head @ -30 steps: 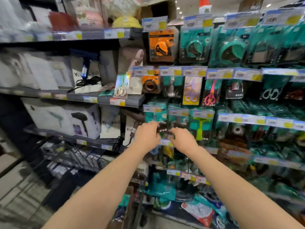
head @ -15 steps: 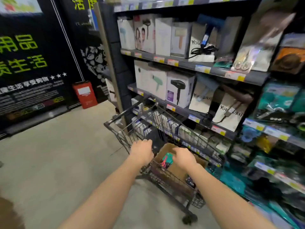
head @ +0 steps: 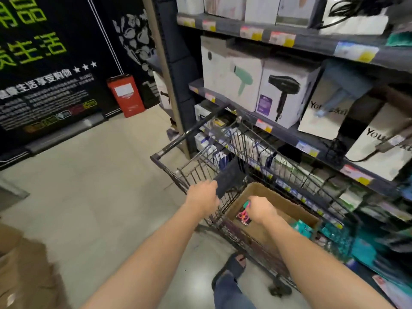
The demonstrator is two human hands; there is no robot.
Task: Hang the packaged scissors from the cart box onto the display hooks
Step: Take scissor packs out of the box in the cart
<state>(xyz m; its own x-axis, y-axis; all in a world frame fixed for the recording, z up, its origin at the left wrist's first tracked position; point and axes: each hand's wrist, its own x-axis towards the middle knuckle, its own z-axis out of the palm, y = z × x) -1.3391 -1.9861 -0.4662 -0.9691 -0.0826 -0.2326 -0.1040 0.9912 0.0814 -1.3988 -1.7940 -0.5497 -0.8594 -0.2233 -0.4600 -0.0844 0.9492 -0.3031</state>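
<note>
**Pickup stage at the cart box, nothing hung yet**

The packaged pink-handled scissors (head: 243, 216) are in the brown cardboard box (head: 296, 210) that sits inside the black wire shopping cart (head: 225, 168), tipped up near the box's near-left corner. The right hand (head: 263, 210) is down in the box right against the pack with its fingers curled onto the edge, so it reads as a pinch grip. The left hand (head: 202, 198) is at the cart's near rim beside a dark flap (head: 230, 179). Can't tell if it's gripping the wire or just resting there. Both arms reach forward and down.

Progress-wise, the pack isn't lifted clear and the hanging isn't done. The display hooks aren't really in view. Some teal packaging (head: 301, 225) also lies in the box, so probably more trips left.
</note>
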